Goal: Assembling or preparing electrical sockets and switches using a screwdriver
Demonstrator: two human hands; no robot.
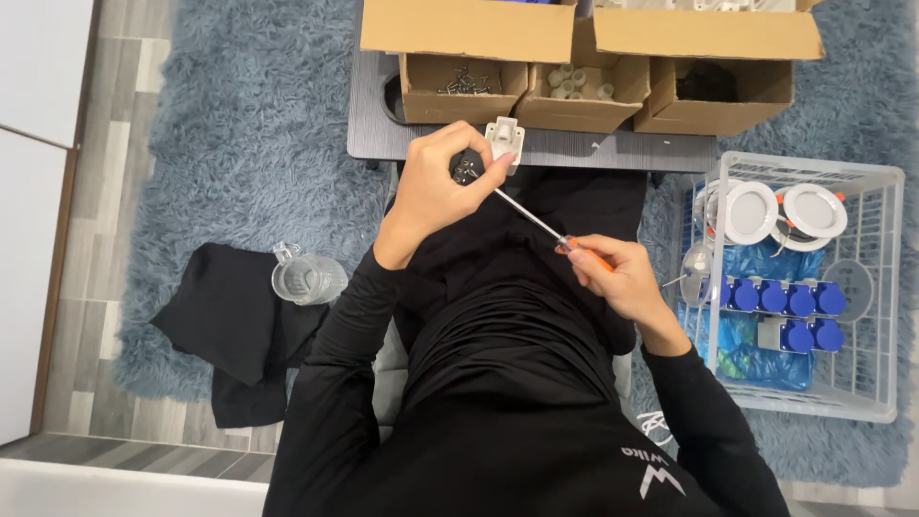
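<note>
My left hand (438, 184) is closed around a small dark part with screws, its fingertips touching a white plastic fitting (504, 139) at the near edge of the grey table (593, 148). My right hand (622, 276) grips the orange handle of a screwdriver (536, 223). The thin metal shaft runs up and left to the part in my left hand. Both arms wear black sleeves and work above my lap.
Open cardboard boxes (584, 96) line the table, holding screws, white cylinders and dark parts. A white wire basket (885, 287) at right holds round white lamps and blue sockets. A glass jar (306, 278) and black cloth (230, 325) lie on the blue rug at left.
</note>
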